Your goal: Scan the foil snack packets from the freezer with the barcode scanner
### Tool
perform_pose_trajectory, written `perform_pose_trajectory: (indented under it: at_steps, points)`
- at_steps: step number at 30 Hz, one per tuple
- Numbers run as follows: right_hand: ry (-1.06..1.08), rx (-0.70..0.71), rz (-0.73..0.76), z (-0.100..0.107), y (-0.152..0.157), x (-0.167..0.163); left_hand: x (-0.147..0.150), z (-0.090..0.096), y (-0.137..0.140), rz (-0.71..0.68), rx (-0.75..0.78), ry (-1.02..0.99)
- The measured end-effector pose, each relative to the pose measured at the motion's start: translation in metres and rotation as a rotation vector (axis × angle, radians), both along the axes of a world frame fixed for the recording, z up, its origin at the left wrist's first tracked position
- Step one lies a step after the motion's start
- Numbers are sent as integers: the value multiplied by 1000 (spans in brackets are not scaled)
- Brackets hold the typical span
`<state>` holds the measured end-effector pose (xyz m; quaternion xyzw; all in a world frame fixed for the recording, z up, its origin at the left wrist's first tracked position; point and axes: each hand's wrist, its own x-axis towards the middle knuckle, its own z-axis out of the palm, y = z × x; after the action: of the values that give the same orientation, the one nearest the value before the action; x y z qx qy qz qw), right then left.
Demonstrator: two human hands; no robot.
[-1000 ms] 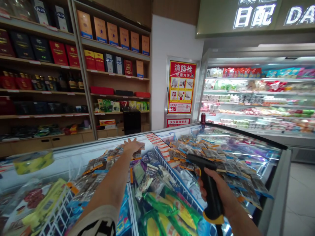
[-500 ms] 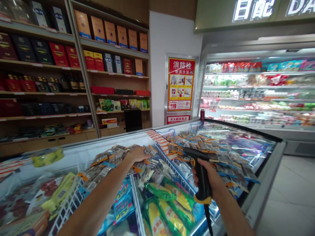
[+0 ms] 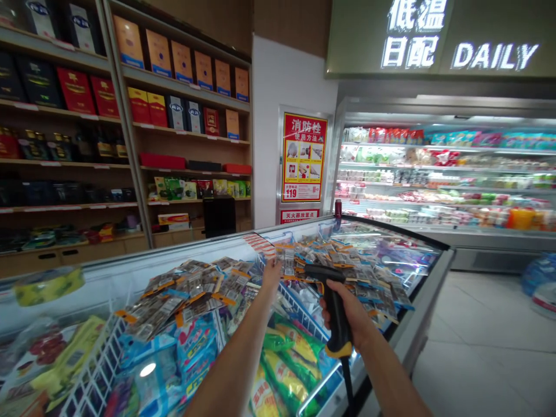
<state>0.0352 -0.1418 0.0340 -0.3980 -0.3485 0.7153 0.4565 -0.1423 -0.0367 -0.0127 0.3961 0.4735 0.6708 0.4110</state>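
My right hand is wrapped around the grip of a black and yellow barcode scanner, whose head points left and whose cable hangs down. Stretched forward, my left hand pinches a small flat packet with a printed label, just left of the scanner's head. Under and around both hands lie loose packets with orange and blue edges, in a left pile and a right pile on the freezer goods. My left fingertips are partly hidden behind the hand.
The chest freezer has white wire baskets with bagged corn and blue bags. A red can stands on its far rim. Shelves of boxes are behind on the left, a lit chiller on the right.
My left hand has moved right from the left pile toward the scanner, with a packet at its fingers. The view has turned right, and the scanner stays in my right hand.
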Motion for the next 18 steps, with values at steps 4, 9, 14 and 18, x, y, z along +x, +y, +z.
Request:
perform_pose_trajectory:
  at_steps: [4,9,14,18]
  points:
    - [-17,-20,6,0,-4,-4,0,0,-8,-9,-8,-120]
    - [-39,-36,55,1,-5,-9,-7,7,-14,-20,-30,-130]
    - [-40,-45,70,1,-2,-11,-8,2,-11,-18,-12,-116]
    - [-35,-10,7,0,2,-3,-8,1,-4,6,12,-97]
